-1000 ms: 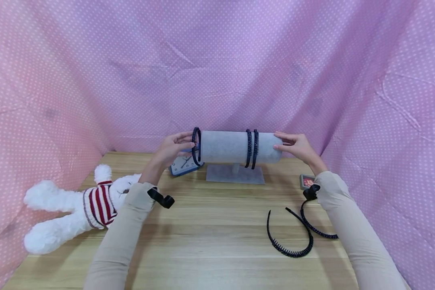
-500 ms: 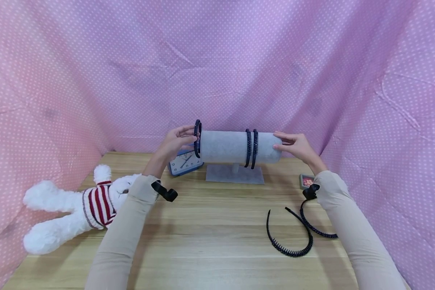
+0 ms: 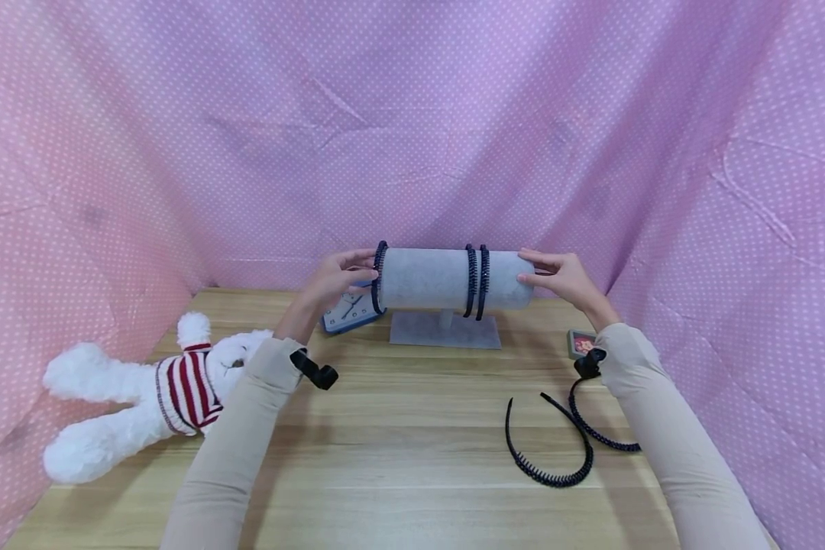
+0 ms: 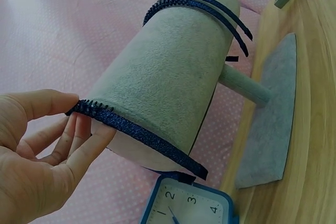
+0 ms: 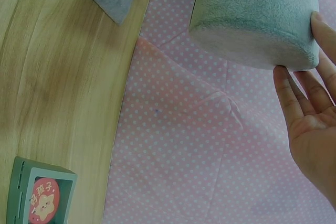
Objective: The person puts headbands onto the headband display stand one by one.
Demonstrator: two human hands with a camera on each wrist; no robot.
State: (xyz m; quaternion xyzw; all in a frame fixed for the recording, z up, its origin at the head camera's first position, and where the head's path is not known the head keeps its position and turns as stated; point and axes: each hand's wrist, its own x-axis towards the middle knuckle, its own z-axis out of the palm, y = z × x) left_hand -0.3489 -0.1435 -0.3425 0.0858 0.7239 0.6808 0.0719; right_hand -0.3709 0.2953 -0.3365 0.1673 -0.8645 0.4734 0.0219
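A grey velvet display stand (image 3: 426, 279) has a horizontal roll on a post and a flat base. My left hand (image 3: 330, 283) pinches a black toothed headband (image 4: 149, 134) between thumb and fingers. The headband lies around the roll's left end, right at its rim. Straight fingers of my right hand (image 5: 315, 124) touch the edge and end face of the roll's right end. Two similar headbands (image 3: 477, 283) sit side by side around the roll, right of its middle.
A blue-framed clock (image 3: 354, 309) stands behind my left hand. Two more headbands (image 3: 555, 480) lie on the wooden table (image 3: 412, 458) at the right, near a small green-framed picture box (image 5: 44, 195). At the left lies a white plush bear (image 3: 192, 386). Pink dotted cloth (image 3: 412, 122) surrounds the table.
My left hand has moved right, rising and then lowering, bringing the headband from beside the roll's left end to around its rim. My right hand stays at the other end.
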